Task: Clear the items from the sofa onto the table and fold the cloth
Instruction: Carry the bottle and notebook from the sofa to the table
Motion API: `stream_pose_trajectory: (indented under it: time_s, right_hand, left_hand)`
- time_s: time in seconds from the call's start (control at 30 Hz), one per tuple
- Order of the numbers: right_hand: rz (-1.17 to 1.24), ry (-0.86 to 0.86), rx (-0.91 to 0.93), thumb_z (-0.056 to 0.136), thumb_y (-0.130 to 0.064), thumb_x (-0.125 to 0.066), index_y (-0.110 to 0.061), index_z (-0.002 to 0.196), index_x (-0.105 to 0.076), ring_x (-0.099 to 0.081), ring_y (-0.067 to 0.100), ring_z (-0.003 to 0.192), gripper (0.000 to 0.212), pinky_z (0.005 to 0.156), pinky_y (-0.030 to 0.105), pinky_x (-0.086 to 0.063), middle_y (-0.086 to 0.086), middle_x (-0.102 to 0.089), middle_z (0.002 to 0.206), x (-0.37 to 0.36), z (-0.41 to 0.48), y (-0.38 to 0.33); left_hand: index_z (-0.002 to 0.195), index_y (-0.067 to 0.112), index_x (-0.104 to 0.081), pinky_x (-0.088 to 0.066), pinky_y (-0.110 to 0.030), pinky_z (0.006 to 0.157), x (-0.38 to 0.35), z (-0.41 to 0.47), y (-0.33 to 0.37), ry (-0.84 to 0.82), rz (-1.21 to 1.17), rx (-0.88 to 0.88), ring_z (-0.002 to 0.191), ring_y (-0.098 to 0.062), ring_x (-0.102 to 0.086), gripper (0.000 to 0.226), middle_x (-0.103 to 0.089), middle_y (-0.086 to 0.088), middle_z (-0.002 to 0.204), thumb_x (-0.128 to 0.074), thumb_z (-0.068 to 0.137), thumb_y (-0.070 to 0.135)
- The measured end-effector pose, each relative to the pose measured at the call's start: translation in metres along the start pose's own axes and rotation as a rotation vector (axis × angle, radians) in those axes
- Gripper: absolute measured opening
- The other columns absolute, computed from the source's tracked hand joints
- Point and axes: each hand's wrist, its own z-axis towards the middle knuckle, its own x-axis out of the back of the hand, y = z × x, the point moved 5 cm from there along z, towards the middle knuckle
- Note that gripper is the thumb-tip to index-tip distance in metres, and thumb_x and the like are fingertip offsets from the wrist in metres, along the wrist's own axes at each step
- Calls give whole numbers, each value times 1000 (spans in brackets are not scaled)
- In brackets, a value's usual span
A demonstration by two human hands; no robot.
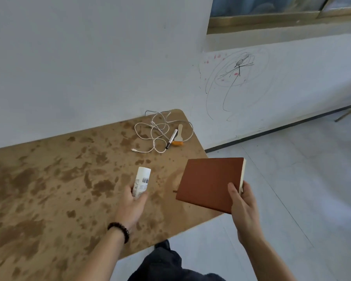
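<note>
The left hand (133, 201) gripped a white bottle (141, 182), fingers and thumb curled round its lower half, the bottle's long axis running up and away from the wrist and tilted slightly right; it was held over the mottled brown table (49, 189), near the table's right end. The right hand (242, 207) pinched a brown notebook (210, 183) at its near right corner, thumb on the cover and fingers beneath, the notebook lying roughly flat with its left part above the table's right edge and its right part out over the floor. Already on the table, well beyond both hands: a white cable (160, 132) in loose loops, a marker (171, 139) and a small wooden-handled brush (178, 136). Sofa and cloth were not in view. Judgement: the bottle sat nearer a landing spot directly below the left hand; the notebook would need shifting leftward to rest fully on the table.
</note>
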Motion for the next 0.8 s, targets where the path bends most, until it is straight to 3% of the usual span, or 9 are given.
stream_pose_trajectory:
  time_s: [0.07, 0.2, 0.33, 0.5, 0.6, 0.67, 0.73, 0.8]
  right_hand:
    - [24, 48, -72, 103, -26, -50, -24, 125, -54, -68, 17, 100, 22, 74, 29, -53, 1, -70, 111, -9, 37, 4]
    - [42, 75, -222, 101, -33, -51, -33, 123, -54, -67, 20, 103, 22, 93, 48, -55, -3, -70, 112, -25, 100, 29]
    - [22, 21, -292, 101, -31, -50, -34, 130, -48, -67, 19, 105, 29, 93, 44, -55, -4, -68, 116, -41, 156, 56]
    - [-35, -101, -410, 100, -32, -48, -38, 123, -47, -64, 24, 111, 24, 100, 52, -51, -6, -66, 114, -67, 224, 84]
    - [-18, -101, -472, 100, -32, -47, -35, 126, -47, -64, 21, 111, 26, 102, 50, -50, -3, -65, 121, -84, 256, 95]
    - [-46, -100, -487, 104, -27, -42, -27, 134, -40, -60, 18, 111, 30, 98, 39, -49, 0, -59, 130, -96, 270, 101]
    - [-174, -99, -491, 106, -28, -37, -19, 140, -32, -56, 16, 106, 36, 89, 32, -43, 0, -55, 127, -107, 277, 101]
    - [-289, -149, -520, 104, -35, -36, -17, 136, -31, -55, 20, 103, 36, 87, 34, -43, -2, -54, 116, -119, 282, 105]
  left_hand:
    - [114, 19, -50, -42, -29, 57, -13, 36, 9, -13, 43, 47, 64, -16, -55, 27, -63, -1, 87, -59, 89, 23]
    - [115, 19, -53, -44, -30, 58, -36, 83, 12, -1, 71, 150, 61, -19, -55, 33, -65, -4, 84, -60, 83, 20]
    - [115, 20, -54, -43, -25, 53, -59, 109, 8, 35, 101, 229, 63, -16, -59, 32, -67, -5, 91, -63, 83, 22]
    - [111, 19, -58, -47, -28, 57, -69, 124, -1, 149, 144, 347, 64, -19, -63, 30, -68, -2, 87, -63, 83, 27]
    - [107, 17, -60, -41, -26, 53, -75, 144, 1, 171, 204, 400, 63, -16, -60, 26, -67, -1, 84, -61, 85, 31]
    - [104, 18, -59, -41, -25, 52, -78, 163, 3, 195, 238, 412, 68, -17, -62, 22, -68, -4, 88, -60, 88, 32]
    - [104, 19, -59, -41, -23, 49, -81, 183, 3, 214, 236, 416, 70, -18, -63, 21, -68, -4, 91, -59, 89, 33]
    - [105, 19, -57, -45, -25, 52, -84, 204, 5, 213, 234, 417, 73, -17, -64, 22, -68, -2, 93, -59, 89, 35]
